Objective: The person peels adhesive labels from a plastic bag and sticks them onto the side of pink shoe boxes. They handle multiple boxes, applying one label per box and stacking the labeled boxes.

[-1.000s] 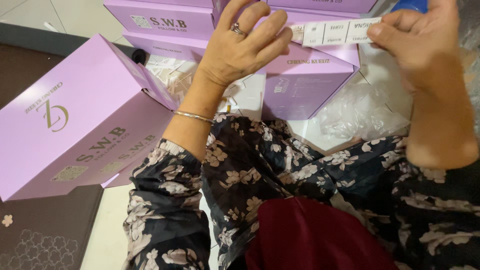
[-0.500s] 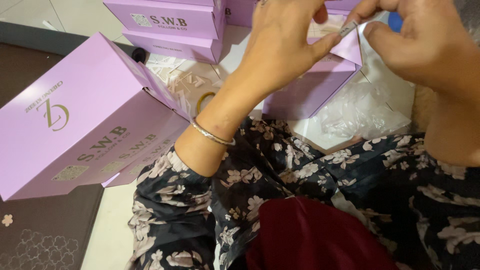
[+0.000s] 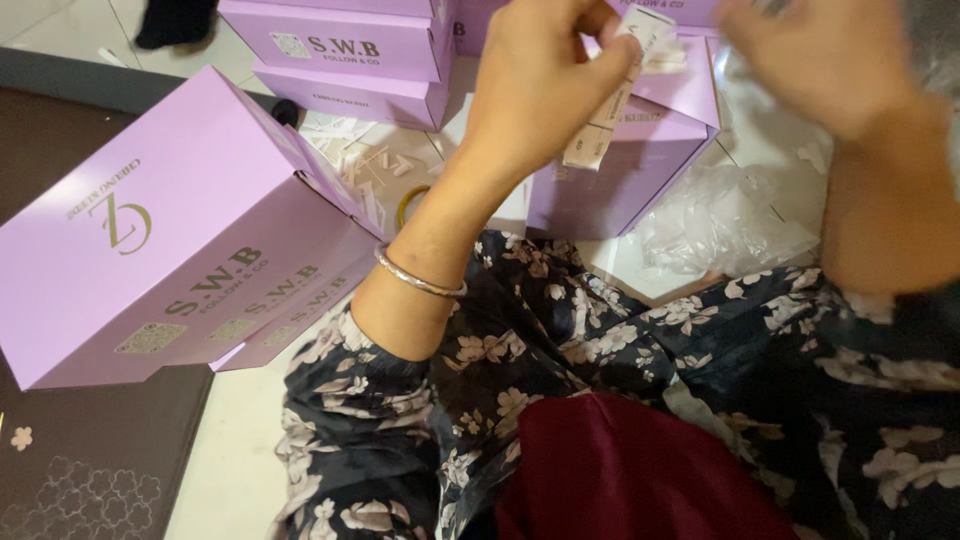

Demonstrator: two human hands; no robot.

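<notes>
The left hand is raised with its fingers curled together and pinched on a long white paper label strip, which hangs down from the fingertips and dangles in front of a pale lilac cardboard box just below them. The right hand is blurred at the upper edge; its fingers are near the strip's top end, but I cannot tell whether they are closed on it or apart. A thin silver bangle circles the left wrist.

Likely trouble: the strip is thin and held only at its top, so a sharp pull between the two hands could tear it or crease it, and a loose pinch could let it drop among the white paper scraps lying on the floor beneath the left wrist, where it would be hard to pick out.

Counted: one label strip in hand; two large lilac boxes stacked to the left of the fingers; at least three more lilac boxes stacked beyond them; one crumpled clear plastic bag under the right forearm.
</notes>
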